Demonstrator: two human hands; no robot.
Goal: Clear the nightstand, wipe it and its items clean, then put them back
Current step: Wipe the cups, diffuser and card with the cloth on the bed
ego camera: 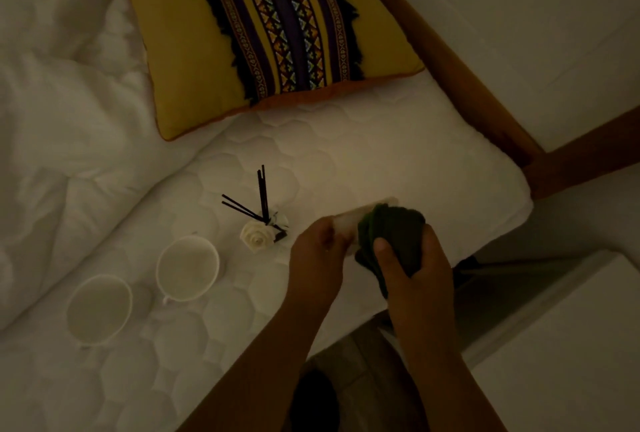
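My left hand (317, 251) grips one end of a pale, whitish object (349, 224) held above the white quilted mattress (398, 154). My right hand (410, 258) presses a dark green cloth (391, 231) around the object's other end, hiding most of it. On the mattress to the left stand a reed diffuser with black sticks and a white rose (259, 224) and two white cups (188, 267) (100, 308). A corner of the white nightstand (571, 345) shows at the lower right.
A yellow cushion with a patterned stripe (273, 26) lies at the head of the bed. A white duvet (62, 120) is bunched on the left. The brown wooden bed frame (467, 78) runs along the right, with a white wall behind it.
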